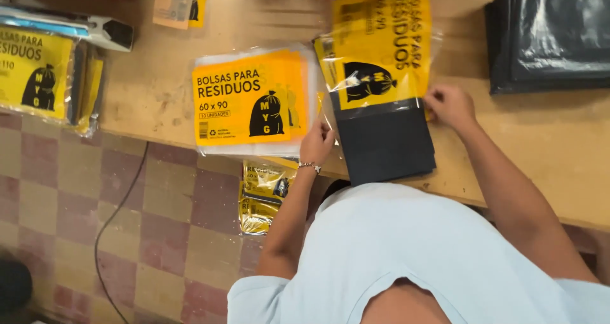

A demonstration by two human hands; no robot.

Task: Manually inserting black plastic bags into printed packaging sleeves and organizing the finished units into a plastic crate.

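Observation:
A clear plastic packet (381,63) with a yellow printed label lies on the wooden table (546,146), and a folded black bag bundle (384,143) sticks out of its near end. My left hand (316,143), with a bracelet at the wrist, grips the packet's left edge by the black bundle. My right hand (450,105) pinches the packet's right edge where the label meets the black. Both arms reach out from my light blue shirt.
A stack of yellow-labelled packets (248,101) lies just left of my left hand. More yellow packets (38,70) and a white and black device (101,32) sit far left. Black bags (553,32) are piled at the top right. A packet (264,194) and a cable (117,209) lie on the chequered floor.

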